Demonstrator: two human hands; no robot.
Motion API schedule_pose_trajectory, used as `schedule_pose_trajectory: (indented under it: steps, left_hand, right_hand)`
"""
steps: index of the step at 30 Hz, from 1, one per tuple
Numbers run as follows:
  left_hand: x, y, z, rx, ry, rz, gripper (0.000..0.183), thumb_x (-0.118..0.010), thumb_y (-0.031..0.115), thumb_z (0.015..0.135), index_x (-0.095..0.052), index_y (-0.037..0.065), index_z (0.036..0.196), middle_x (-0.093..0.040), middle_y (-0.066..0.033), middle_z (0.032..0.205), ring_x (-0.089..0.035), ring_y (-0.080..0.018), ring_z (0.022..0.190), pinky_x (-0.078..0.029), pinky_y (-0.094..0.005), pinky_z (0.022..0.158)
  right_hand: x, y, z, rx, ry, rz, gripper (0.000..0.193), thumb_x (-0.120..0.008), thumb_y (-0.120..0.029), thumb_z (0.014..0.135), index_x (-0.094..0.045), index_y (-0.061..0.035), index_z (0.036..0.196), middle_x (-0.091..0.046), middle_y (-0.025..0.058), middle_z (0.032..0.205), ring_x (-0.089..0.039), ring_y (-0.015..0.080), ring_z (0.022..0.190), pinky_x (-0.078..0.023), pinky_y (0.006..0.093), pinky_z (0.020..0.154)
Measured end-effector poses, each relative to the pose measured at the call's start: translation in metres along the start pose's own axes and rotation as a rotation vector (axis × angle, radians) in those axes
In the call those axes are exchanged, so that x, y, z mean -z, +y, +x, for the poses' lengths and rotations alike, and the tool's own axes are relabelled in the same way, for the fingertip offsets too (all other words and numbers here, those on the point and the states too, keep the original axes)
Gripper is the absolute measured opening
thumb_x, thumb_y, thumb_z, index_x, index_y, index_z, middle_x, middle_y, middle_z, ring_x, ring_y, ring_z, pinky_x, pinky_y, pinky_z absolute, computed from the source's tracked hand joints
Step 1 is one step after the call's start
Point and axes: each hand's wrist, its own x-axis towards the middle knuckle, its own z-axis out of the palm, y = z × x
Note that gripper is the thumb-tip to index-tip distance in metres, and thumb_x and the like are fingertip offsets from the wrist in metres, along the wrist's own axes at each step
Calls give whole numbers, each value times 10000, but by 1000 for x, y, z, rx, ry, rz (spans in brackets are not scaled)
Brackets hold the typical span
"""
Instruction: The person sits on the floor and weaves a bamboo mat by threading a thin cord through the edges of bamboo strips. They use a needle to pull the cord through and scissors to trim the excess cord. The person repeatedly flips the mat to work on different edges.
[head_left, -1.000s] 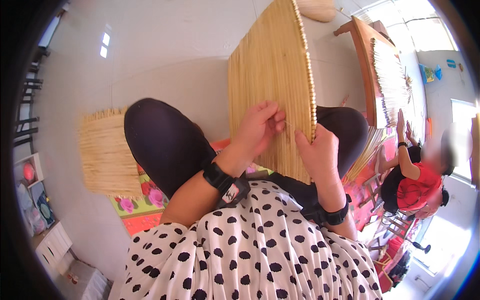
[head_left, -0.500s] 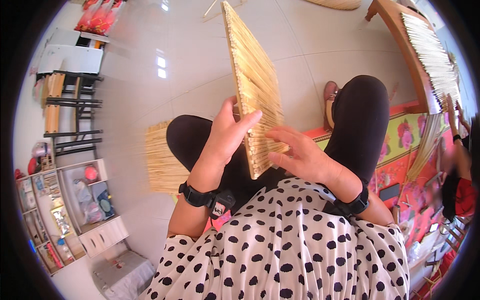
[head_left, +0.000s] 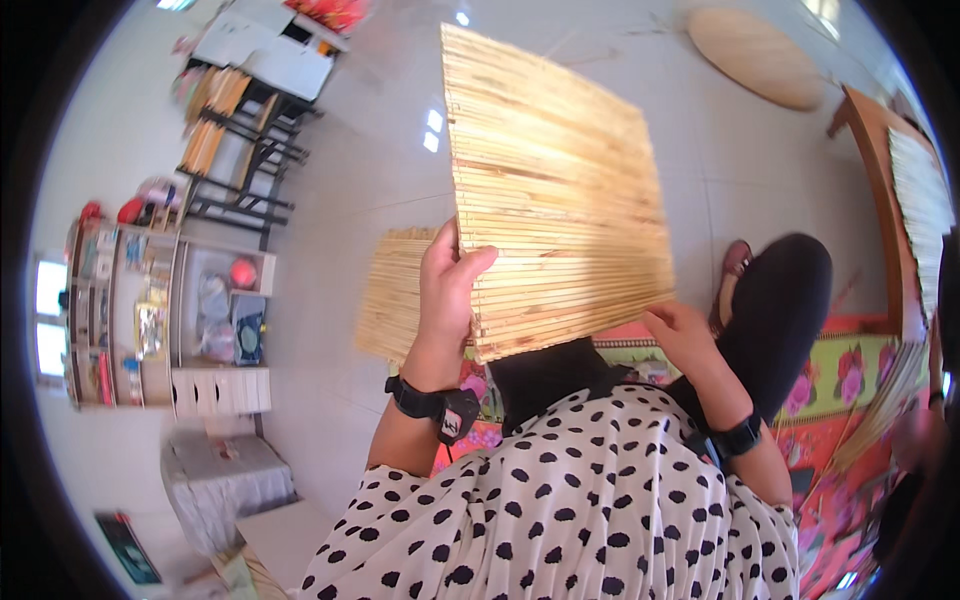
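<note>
Pale floor tiles (head_left: 330, 150) lie beneath a woven straw mat (head_left: 555, 190) held up flat; the left hand (head_left: 450, 285) grips its lower left edge, the right hand (head_left: 685, 335) holds its lower right corner.

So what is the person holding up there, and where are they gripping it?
A woven straw mat. The left hand grips its lower left corner; the right hand touches its lower right edge.

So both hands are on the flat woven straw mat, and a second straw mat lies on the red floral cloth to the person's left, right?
Not quite. The head view shows both hands, left hand and right hand, on the flat woven straw mat, but the second straw mat lies mostly on the pale tiled floor, not the red floral cloth.
</note>
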Motion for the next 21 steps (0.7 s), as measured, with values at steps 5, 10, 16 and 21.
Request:
schedule_pose_trajectory:
  steps: [5, 10, 16, 21]
  left_hand:
    - [14, 15, -37, -275, 82, -224, 489, -541, -23, 888, -502, -52, 1374, -650, -162, 1265, -646, -216, 1129, -504, -354, 1004]
    - [11, 33, -61, -387, 118, -428, 555, -502, -13, 844, -478, -54, 1397, -638, -183, 1288, -649, -249, 1142, -518, -383, 1010]
    - [12, 21, -63, -294, 40, -536, 607, -567, 65, 802, -483, -54, 1391, -645, -203, 1271, -660, -276, 1126, -535, -395, 993]
    - [12, -7, -53, -186, -34, -648, 614, -616, 101, 806, -483, -58, 1383, -648, -210, 1271, -668, -294, 1121, -548, -405, 979]
  right_hand:
    - [7, -27, -20, -169, -119, 336, 489, -640, -380, 993, -638, 17, 1279, -720, 88, 1077, -689, 213, 1031, -560, 352, 824]
    - [8, -49, -30, 70, -317, 778, 739, -710, -478, 934, -494, 21, 1435, -651, 152, 1263, -609, 249, 1226, -549, 422, 960]
    - [39, -89, -63, 20, -463, 605, 743, -756, -462, 902, -532, 46, 1396, -662, 192, 1294, -628, 296, 1216, -551, 450, 985]
    - [77, -128, -122, -52, -900, -128, 601, -688, -432, 970, -608, 15, 1363, -708, 193, 1199, -723, 200, 969, -571, 298, 829]
